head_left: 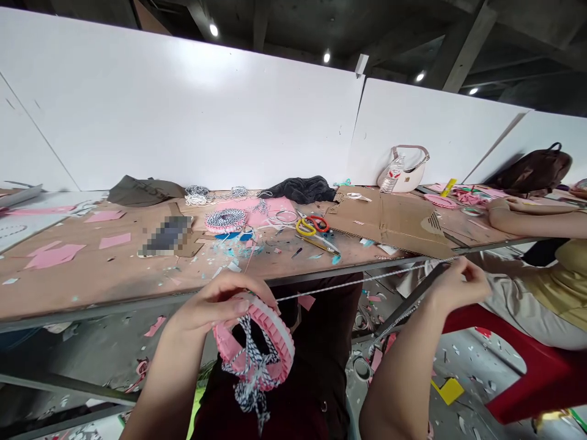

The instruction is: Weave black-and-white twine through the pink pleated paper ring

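Pink and pleated, the ring is clamped by the left hand above the lap, before the table. Black-and-white cord is stretched taut to the right hand, pinched on it, arm extended sideways. Tensioning seems in hand; steady pull against a firm hold seems called for.

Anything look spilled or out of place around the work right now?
Yes. Pink scraps and a yellow piece litter the floor, and blue bits are strewn on the tabletop, like uncleared waste. The striped cord between left hand and right hand looks straight.
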A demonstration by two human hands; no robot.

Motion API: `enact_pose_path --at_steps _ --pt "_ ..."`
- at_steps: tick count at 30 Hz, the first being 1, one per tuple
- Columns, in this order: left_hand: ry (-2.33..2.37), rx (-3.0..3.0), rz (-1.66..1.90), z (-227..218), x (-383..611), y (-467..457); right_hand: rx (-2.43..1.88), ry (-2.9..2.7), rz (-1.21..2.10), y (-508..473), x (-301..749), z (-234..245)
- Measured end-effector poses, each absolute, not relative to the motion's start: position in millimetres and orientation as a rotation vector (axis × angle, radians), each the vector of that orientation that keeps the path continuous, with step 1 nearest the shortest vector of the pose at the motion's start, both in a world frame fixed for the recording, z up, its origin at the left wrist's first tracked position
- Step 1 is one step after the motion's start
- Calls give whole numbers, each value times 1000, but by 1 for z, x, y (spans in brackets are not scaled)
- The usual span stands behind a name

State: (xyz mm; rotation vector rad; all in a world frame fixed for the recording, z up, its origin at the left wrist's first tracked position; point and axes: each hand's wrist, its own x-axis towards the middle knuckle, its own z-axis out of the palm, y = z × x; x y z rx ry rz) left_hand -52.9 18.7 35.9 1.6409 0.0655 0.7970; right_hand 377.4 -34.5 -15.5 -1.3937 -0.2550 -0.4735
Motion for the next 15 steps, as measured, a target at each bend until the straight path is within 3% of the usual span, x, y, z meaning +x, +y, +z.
enact_pose_path --at_steps 5,11,15 --pt "79 1648 770 35 -49 19 -1511 -518 -272 -53 332 -4" --pt "133 1696 690 44 -39 13 -1069 -1576 926 -61 196 24" --pt "163 1681 761 44 -39 10 -882 -1656 1094 -60 171 28"
